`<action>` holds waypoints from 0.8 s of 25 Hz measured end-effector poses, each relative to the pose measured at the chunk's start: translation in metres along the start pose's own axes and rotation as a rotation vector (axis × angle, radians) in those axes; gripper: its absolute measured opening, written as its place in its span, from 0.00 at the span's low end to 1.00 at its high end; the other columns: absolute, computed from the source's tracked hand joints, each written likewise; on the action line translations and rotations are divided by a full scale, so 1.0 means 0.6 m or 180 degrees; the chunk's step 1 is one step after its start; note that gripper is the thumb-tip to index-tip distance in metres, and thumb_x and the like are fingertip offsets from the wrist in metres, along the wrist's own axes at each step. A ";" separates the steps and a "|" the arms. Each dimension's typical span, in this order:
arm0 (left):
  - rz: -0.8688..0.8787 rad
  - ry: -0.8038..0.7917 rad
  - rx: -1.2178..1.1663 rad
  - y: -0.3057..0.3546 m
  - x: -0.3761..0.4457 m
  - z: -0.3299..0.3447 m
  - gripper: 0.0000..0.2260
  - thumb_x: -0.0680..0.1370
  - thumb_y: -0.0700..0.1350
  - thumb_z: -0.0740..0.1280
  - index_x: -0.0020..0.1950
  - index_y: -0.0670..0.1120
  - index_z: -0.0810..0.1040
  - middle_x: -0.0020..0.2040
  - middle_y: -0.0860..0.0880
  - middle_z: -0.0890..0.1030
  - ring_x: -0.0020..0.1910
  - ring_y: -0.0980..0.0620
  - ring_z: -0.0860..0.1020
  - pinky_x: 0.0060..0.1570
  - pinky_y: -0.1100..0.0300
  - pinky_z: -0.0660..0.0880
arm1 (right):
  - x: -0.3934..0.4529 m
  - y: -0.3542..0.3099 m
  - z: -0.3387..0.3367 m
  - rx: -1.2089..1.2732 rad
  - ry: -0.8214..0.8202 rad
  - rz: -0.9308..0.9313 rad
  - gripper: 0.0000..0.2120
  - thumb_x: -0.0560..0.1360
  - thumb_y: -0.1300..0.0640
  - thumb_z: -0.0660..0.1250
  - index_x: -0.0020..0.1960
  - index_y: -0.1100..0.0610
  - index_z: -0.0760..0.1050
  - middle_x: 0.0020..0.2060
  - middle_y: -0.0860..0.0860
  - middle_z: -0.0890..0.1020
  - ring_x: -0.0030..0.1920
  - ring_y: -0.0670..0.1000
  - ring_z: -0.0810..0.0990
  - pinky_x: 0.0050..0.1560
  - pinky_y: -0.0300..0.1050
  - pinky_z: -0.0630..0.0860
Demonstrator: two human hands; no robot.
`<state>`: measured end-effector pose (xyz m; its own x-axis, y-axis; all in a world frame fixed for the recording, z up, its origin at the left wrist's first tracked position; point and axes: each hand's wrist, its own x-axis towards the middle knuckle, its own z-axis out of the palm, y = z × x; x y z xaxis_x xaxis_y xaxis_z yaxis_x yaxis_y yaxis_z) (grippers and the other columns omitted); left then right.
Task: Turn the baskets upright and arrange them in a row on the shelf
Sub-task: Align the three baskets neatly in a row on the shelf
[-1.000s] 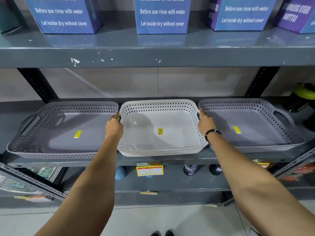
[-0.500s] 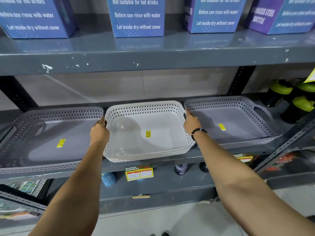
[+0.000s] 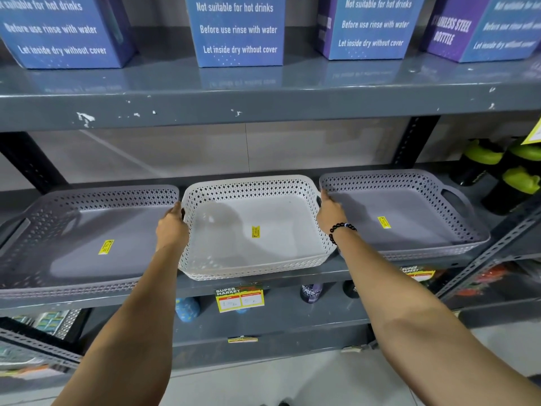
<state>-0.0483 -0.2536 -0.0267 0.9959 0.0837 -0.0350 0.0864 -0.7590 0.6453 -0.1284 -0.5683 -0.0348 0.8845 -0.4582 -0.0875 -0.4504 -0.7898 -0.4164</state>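
Observation:
Three shallow perforated baskets stand upright side by side on the grey shelf (image 3: 366, 269). The white basket (image 3: 278, 247) is in the middle, with a grey basket (image 3: 73, 230) on its left and another grey basket (image 3: 415, 206) on its right. Each has a yellow sticker on its floor. My left hand (image 3: 172, 228) grips the white basket's left rim. My right hand (image 3: 330, 213), with a black bead bracelet on the wrist, holds its right rim. The fingertips of both hands are hidden behind the rims.
Blue and purple bottle boxes (image 3: 237, 30) line the shelf above. Black bottles with green lids (image 3: 503, 177) stand at the right end of the basket shelf. A supermarket price tag (image 3: 239, 298) hangs on the shelf edge, with more bottles on the shelf below.
The view has shifted a little to the right, so the baskets sit further left in the frame. Both hands stay on the white basket's side rims.

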 end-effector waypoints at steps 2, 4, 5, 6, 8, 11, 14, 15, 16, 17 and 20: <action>-0.0005 -0.0002 0.0016 0.001 -0.001 -0.001 0.25 0.80 0.31 0.50 0.75 0.47 0.62 0.69 0.37 0.72 0.61 0.35 0.74 0.59 0.45 0.73 | -0.003 -0.001 -0.002 -0.0031 -0.0011 -0.0020 0.31 0.77 0.70 0.54 0.77 0.60 0.47 0.33 0.54 0.69 0.27 0.47 0.64 0.24 0.37 0.59; 0.0006 0.0002 0.0046 0.002 -0.002 -0.001 0.25 0.80 0.31 0.50 0.75 0.47 0.63 0.68 0.36 0.72 0.62 0.34 0.73 0.60 0.44 0.72 | -0.005 -0.001 -0.004 0.0003 0.0003 -0.0049 0.30 0.77 0.71 0.54 0.77 0.62 0.49 0.41 0.61 0.77 0.28 0.49 0.66 0.26 0.39 0.62; 0.0029 0.0004 0.0071 0.002 -0.001 -0.001 0.25 0.80 0.31 0.50 0.75 0.46 0.63 0.68 0.36 0.72 0.62 0.34 0.72 0.61 0.44 0.71 | -0.006 -0.001 -0.005 0.0015 0.0019 -0.0072 0.30 0.77 0.71 0.54 0.76 0.62 0.49 0.46 0.63 0.78 0.29 0.50 0.68 0.26 0.39 0.62; 0.0058 0.0002 0.0097 0.002 -0.001 -0.001 0.25 0.79 0.30 0.50 0.75 0.46 0.63 0.68 0.36 0.73 0.62 0.34 0.72 0.61 0.44 0.71 | -0.006 -0.001 -0.006 0.0008 0.0040 -0.0089 0.30 0.77 0.71 0.54 0.76 0.62 0.50 0.48 0.64 0.79 0.31 0.52 0.71 0.26 0.38 0.64; 0.0088 0.0003 0.0133 0.001 0.000 -0.001 0.25 0.79 0.30 0.50 0.75 0.46 0.63 0.67 0.35 0.73 0.62 0.33 0.72 0.60 0.44 0.71 | -0.008 0.000 -0.006 0.0001 0.0101 -0.0130 0.29 0.77 0.71 0.54 0.76 0.63 0.50 0.52 0.65 0.80 0.42 0.59 0.79 0.34 0.42 0.71; 0.0077 0.0014 0.0134 -0.001 0.001 -0.001 0.26 0.79 0.30 0.50 0.75 0.46 0.64 0.67 0.36 0.73 0.61 0.34 0.73 0.59 0.44 0.72 | -0.009 0.002 -0.005 0.0001 0.0167 -0.0165 0.29 0.77 0.70 0.55 0.76 0.62 0.51 0.54 0.65 0.80 0.46 0.60 0.80 0.42 0.46 0.75; 0.0095 0.0009 0.0135 -0.001 0.000 -0.001 0.25 0.79 0.30 0.50 0.74 0.46 0.64 0.67 0.35 0.73 0.61 0.34 0.73 0.59 0.44 0.72 | -0.011 0.004 -0.005 -0.0018 0.0177 -0.0193 0.28 0.78 0.70 0.55 0.76 0.62 0.51 0.55 0.65 0.80 0.50 0.62 0.81 0.47 0.50 0.78; 0.0096 0.0007 0.0134 -0.001 0.000 -0.001 0.25 0.79 0.30 0.50 0.74 0.46 0.64 0.67 0.36 0.73 0.62 0.34 0.73 0.60 0.44 0.72 | -0.012 0.004 -0.005 -0.0030 0.0178 -0.0202 0.28 0.78 0.70 0.55 0.76 0.62 0.52 0.55 0.66 0.79 0.51 0.62 0.81 0.48 0.50 0.78; 0.0093 0.0001 0.0136 -0.001 0.000 -0.001 0.25 0.79 0.30 0.50 0.75 0.46 0.63 0.68 0.36 0.72 0.62 0.34 0.72 0.60 0.44 0.72 | -0.013 0.003 -0.005 -0.0041 0.0183 -0.0210 0.28 0.78 0.70 0.55 0.75 0.63 0.52 0.56 0.66 0.79 0.51 0.63 0.81 0.50 0.52 0.78; 0.0087 -0.0007 0.0143 -0.001 0.001 0.000 0.25 0.79 0.30 0.50 0.75 0.47 0.63 0.68 0.36 0.72 0.63 0.34 0.72 0.61 0.44 0.71 | -0.014 0.003 -0.005 -0.0041 0.0187 -0.0213 0.28 0.78 0.70 0.55 0.75 0.63 0.52 0.56 0.66 0.79 0.52 0.63 0.81 0.51 0.53 0.78; 0.0100 -0.0011 0.0155 -0.002 0.000 0.000 0.26 0.79 0.30 0.50 0.75 0.47 0.63 0.68 0.36 0.72 0.63 0.34 0.72 0.62 0.44 0.70 | -0.017 0.001 -0.006 -0.0030 0.0208 -0.0212 0.27 0.78 0.70 0.55 0.75 0.64 0.52 0.56 0.67 0.79 0.52 0.63 0.81 0.51 0.53 0.78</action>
<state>-0.0483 -0.2526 -0.0271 0.9982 0.0572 -0.0179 0.0563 -0.7918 0.6082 -0.1382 -0.5654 -0.0312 0.9029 -0.4298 -0.0006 -0.3922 -0.8231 -0.4107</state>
